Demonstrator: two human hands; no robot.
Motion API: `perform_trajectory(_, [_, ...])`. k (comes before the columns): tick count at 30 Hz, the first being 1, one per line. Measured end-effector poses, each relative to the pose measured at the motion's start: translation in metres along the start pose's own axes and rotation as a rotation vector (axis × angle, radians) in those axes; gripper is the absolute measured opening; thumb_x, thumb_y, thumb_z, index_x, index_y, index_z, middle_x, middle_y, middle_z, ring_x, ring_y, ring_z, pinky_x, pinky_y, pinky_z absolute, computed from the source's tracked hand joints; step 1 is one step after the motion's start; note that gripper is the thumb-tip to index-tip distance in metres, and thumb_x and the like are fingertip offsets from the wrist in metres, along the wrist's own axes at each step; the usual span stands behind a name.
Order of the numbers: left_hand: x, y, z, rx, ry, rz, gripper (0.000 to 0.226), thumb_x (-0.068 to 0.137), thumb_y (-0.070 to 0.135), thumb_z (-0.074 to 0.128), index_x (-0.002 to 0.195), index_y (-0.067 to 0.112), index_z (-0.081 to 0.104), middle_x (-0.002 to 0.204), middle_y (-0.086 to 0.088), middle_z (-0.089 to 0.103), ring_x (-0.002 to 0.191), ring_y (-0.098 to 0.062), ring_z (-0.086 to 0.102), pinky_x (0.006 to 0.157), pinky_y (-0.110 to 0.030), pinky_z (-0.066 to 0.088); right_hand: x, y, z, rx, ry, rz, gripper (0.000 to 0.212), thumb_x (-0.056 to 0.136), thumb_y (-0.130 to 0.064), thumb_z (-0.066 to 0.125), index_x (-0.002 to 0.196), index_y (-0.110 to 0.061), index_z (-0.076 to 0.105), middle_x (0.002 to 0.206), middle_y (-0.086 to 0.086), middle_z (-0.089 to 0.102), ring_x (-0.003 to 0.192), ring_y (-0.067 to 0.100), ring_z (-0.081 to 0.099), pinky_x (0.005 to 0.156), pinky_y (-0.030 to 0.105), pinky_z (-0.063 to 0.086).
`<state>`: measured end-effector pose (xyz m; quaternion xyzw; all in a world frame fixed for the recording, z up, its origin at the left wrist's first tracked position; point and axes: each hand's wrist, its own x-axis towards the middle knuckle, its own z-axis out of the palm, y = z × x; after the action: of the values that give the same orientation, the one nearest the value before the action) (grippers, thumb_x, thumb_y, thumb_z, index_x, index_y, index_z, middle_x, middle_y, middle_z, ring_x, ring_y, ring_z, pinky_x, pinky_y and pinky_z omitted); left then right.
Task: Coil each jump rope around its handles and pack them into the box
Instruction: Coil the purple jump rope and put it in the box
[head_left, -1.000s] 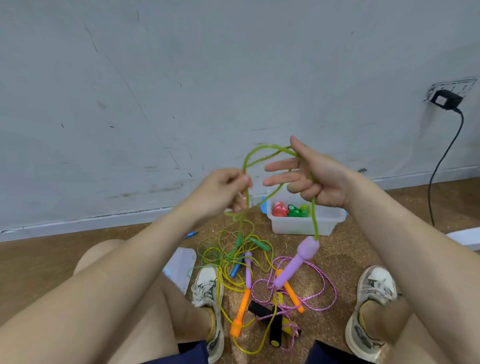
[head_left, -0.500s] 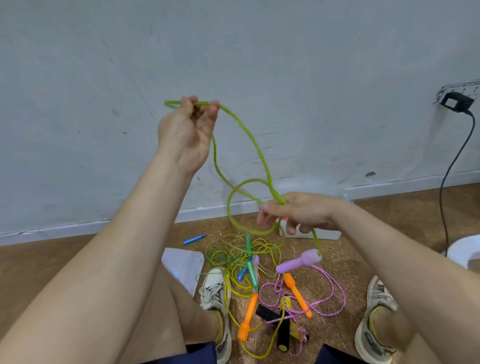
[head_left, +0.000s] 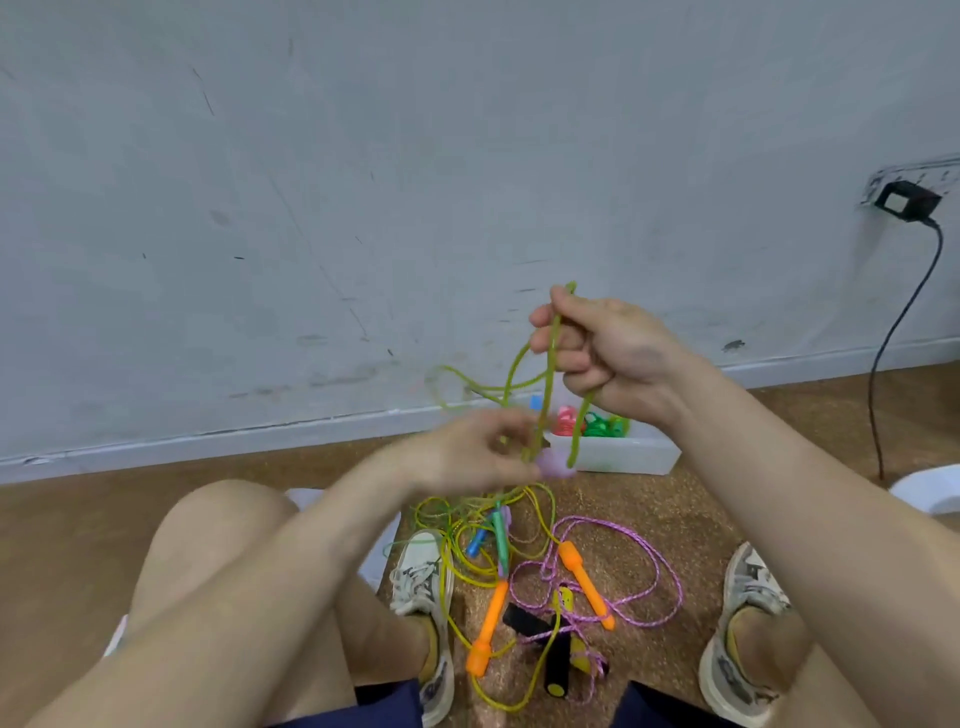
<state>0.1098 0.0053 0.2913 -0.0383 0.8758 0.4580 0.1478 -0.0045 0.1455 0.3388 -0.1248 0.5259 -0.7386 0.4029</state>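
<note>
While right hand (head_left: 615, 353) grips green rope (head_left: 547, 384), box (head_left: 623, 456) sits beyond.

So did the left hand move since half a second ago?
Yes. The left hand came down: it was high against the wall, well above the baseboard; now it sits level with it, beside the box.

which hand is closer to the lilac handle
Left. The left hand is right against the lilac handle; the right hand is above it, gripping the green rope.
</note>
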Motion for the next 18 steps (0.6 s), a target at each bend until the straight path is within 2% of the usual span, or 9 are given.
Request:
perform_trajectory(2, [0.008,0.003,0.013,0.258,0.043,0.134,0.015,0.092,0.017,0.057,0.105,0.015,0.065,0.084,0.001,0.063,0.065,-0.001,0.053,0.066,-0.022,0.044,-0.001,-0.003,-0.002,0.020,0.003,0.022,0.033,0.102,-0.033,0.039,0.089,-0.009,0.058,0.061,0.003,0.067,0.036,0.001,0.031,0.032,0.010,0.012])
perform_trajectory(4, [0.009,0.013,0.006,0.205,0.147,0.162,0.015,0.096,0.010,0.051,0.094,0.009,0.065,0.076,0.001,0.064,0.064,-0.003,0.059,0.068,-0.025,0.051,0.000,-0.004,-0.008,-0.035,0.008,0.039,0.037,0.103,-0.037,0.037,0.094,-0.009,0.059,0.072,0.005,0.071,0.038,0.001,0.029,0.032,0.010,0.011])
perform_trajectory(7, [-0.002,0.037,-0.015,-0.285,0.241,0.182,0.019,0.099,0.004,0.041,0.091,0.007,0.057,0.075,-0.005,0.063,0.055,-0.007,0.061,0.058,-0.020,0.052,0.003,0.002,-0.019,-0.146,-0.011,0.067,0.043,0.099,-0.048,0.040,0.102,-0.011,0.061,0.086,0.006,0.073,0.042,0.002,0.030,0.032,0.012,0.012])
perform_trajectory(9, [-0.007,0.055,-0.028,-0.630,0.361,0.258,0.022,0.101,0.007,0.036,0.088,0.007,0.054,0.070,-0.004,0.065,0.051,-0.008,0.060,0.053,-0.017,0.051,0.001,0.012,-0.019,-0.222,-0.129,0.121,0.053,0.089,-0.057,0.045,0.110,-0.011,0.061,0.096,0.004,0.073,0.046,0.002,0.033,0.033,0.012,0.013])
perform_trajectory(10, [-0.006,0.063,-0.036,-0.801,0.408,0.301,0.023,0.101,0.008,0.035,0.087,0.007,0.053,0.067,-0.004,0.066,0.049,-0.008,0.059,0.052,-0.017,0.051,0.001,0.023,-0.017,-0.283,-0.202,0.144,0.054,0.084,-0.055,0.050,0.113,-0.012,0.062,0.102,0.004,0.072,0.049,0.002,0.035,0.035,0.012,0.015])
perform_trajectory(12, [-0.001,0.078,-0.057,-1.139,0.489,0.376,0.025,0.102,0.009,0.035,0.084,0.007,0.053,0.064,-0.006,0.067,0.049,-0.009,0.061,0.051,-0.017,0.052,-0.003,0.046,-0.012,-0.472,-0.307,0.170,0.039,0.080,-0.042,0.061,0.107,-0.013,0.066,0.105,0.002,0.070,0.056,0.001,0.037,0.040,0.012,0.022])
perform_trajectory(14, [0.002,0.089,-0.085,-1.452,0.573,0.462,0.025,0.101,0.007,0.037,0.082,0.005,0.054,0.062,-0.012,0.067,0.049,-0.012,0.063,0.049,-0.019,0.052,-0.007,0.068,-0.011,-0.683,-0.299,0.189,0.017,0.089,-0.031,0.063,0.094,-0.016,0.069,0.083,-0.009,0.070,0.055,0.000,0.040,0.043,0.013,0.028])
perform_trajectory(16, [0.004,0.089,-0.112,-1.599,0.672,0.534,0.024,0.101,0.006,0.039,0.082,0.003,0.054,0.060,-0.014,0.066,0.051,-0.016,0.065,0.047,-0.021,0.053,-0.010,0.078,-0.012,-0.819,-0.194,0.180,0.027,0.097,-0.032,0.053,0.084,-0.016,0.069,0.067,-0.011,0.068,0.052,0.000,0.042,0.044,0.015,0.030])
perform_trajectory(18, [0.005,0.078,-0.122,-1.515,0.779,0.470,0.019,0.099,0.002,0.043,0.083,0.002,0.054,0.059,-0.012,0.065,0.055,-0.017,0.066,0.052,-0.023,0.054,-0.012,0.073,-0.011,-0.741,-0.079,0.142,0.038,0.100,-0.034,0.046,0.077,-0.012,0.066,0.070,0.001,0.070,0.053,0.007,0.042,0.041,0.016,0.030])
